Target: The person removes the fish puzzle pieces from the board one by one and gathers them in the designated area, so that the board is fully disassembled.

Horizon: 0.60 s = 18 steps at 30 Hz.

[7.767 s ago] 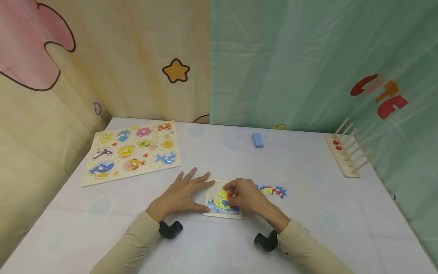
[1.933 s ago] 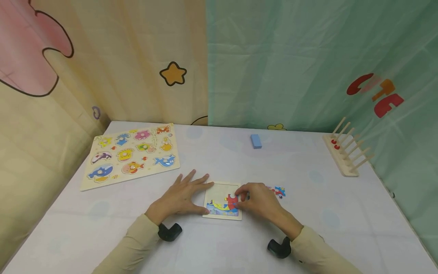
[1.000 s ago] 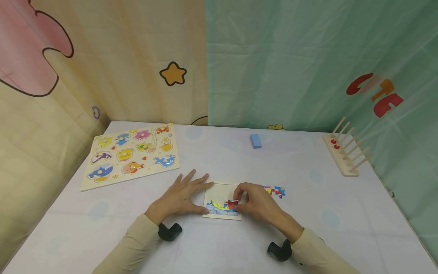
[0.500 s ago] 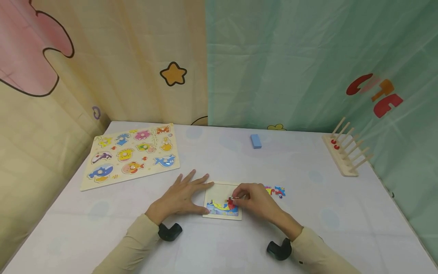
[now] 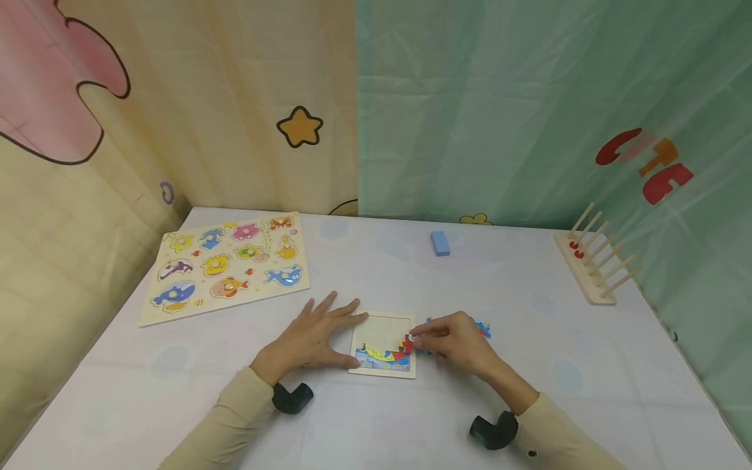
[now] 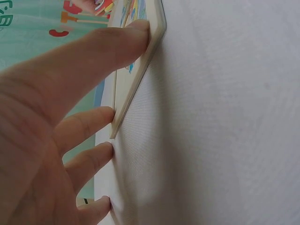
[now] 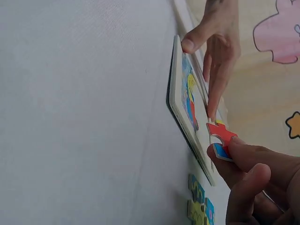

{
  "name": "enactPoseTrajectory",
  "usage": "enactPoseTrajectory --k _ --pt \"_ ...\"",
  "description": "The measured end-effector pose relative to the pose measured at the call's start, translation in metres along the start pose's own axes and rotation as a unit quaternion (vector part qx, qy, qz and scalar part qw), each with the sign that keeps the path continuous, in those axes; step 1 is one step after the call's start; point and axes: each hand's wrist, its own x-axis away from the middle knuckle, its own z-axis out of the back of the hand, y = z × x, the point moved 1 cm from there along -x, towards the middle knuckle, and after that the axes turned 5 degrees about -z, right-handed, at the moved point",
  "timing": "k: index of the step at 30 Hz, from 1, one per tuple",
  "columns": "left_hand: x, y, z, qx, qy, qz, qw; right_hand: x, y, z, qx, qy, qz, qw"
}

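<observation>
My right hand (image 5: pixel 458 343) pinches a red and blue jigsaw piece (image 7: pixel 224 135) between thumb and fingers, just over the right edge of a small wooden puzzle tray (image 5: pixel 383 315). Pieces with blue, yellow and red print (image 5: pixel 382 361) fill the tray's near part; its far part shows bare wood. My left hand (image 5: pixel 311 343) lies with fingers spread at the tray's left side. In the left wrist view its thumb (image 6: pixel 133 40) rests on the tray's near corner and the index fingertip touches its edge. Several loose jigsaw pieces (image 7: pixel 197 190) lie right of the tray, partly hidden behind my right hand.
A large knob puzzle board (image 5: pixel 226 267) with sea animals lies at the back left. A blue block (image 5: pixel 440 243) sits toward the rear. On the far right stands a wooden peg rack (image 5: pixel 590 274) with red beads. Curtains (image 5: pixel 235 98) hang behind the table.
A yellow piece seen in the tray in the oldest frame is out of it. The red piece has since been lifted and carried rightward by my right hand. My left hand stays put.
</observation>
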Motion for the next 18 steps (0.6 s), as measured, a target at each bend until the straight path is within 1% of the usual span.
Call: enactPoseTrajectory --k 6,18 --pt "0.0 0.0 0.0 0.002 -0.002 0.002 1.0 0.01 0.014 0.018 -0.02 -0.003 -0.032 0.9993" --pt "0.0 0.0 0.0 0.008 0.001 -0.004 1.0 0.034 0.044 0.055 -0.029 0.037 -0.092 0.9946"
